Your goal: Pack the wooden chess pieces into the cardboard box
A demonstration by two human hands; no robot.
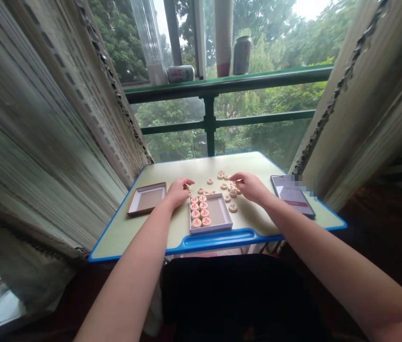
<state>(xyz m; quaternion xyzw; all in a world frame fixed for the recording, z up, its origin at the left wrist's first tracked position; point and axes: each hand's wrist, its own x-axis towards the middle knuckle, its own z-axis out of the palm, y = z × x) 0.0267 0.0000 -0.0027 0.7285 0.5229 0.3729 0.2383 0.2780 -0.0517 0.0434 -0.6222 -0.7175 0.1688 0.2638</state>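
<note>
A shallow box (222,214) holds two columns of round Chinese chess pieces (203,213) with red characters along its left side; the right side shows its bare bottom. My left hand (177,193) hovers at the box's upper left corner, its fingers spread and nothing visible in them. Beside its fingertips lies a piece partly hidden by the hand. Over a loose cluster of chess pieces (233,193) on the right is my right hand (246,185), fingers curved and apart. Several more pieces, such as one chess piece (210,181), lie scattered behind the box.
A small table (115,240) with a blue edge carries everything. The box lid (147,198) lies open side up at left, a tablet (292,195) at right. Curtains (58,95) flank the table. Cans (242,54) stand on the green window rail (272,80) behind.
</note>
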